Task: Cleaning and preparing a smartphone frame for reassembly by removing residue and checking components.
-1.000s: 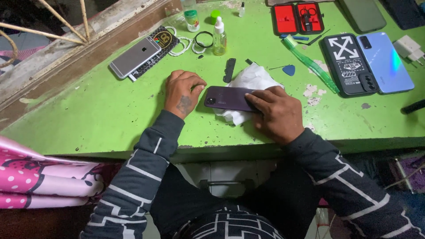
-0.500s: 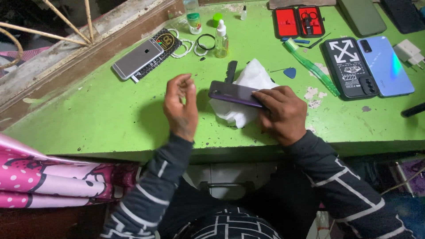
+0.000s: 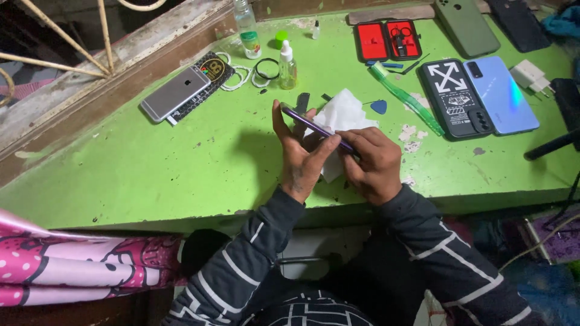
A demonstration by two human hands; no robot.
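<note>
Worktop [image 3: 181, 175]: green painted surface, chipped in places, carrying all items below.

Pink patterned fabric [image 3: 72, 265]: lower left, below the worktop's front edge.

Left hand [image 3: 299, 154]: raised on edge above the worktop, thumb and fingers grasping the near end of the purple phone.

Right hand [image 3: 374, 163]: just beside the left, fingers closed on the other end of the same phone; a dark striped sleeve runs back from each wrist.

White cloth [image 3: 341, 121]: crumpled, lying on the worktop directly behind and under both hands.

Purple phone [image 3: 308, 124]: held between both hands above the white cloth, tilted so that mainly its thin edge shows, near the middle of the worktop.

Silver phone [image 3: 175, 93]: face down at upper left, lying partly on a black patterned case [image 3: 211, 69].

Black phone case with white arrows [image 3: 453, 96]: right of centre, touching a light blue phone [image 3: 501, 93] on its right.

Green phone [image 3: 468, 27]: far edge, upper right.

Red-lined tool case [image 3: 386, 39]: open, far side, holding small tools.

Green strip tool [image 3: 402, 93]: diagonal, between the tool case and the arrow case.

White charger plug [image 3: 528, 73]: far right.

Clear dropper bottle [image 3: 287, 63]: upright, behind the hands, beside a black ring [image 3: 266, 69].

Blue pick [image 3: 379, 107]: just right of the white cloth.
</note>
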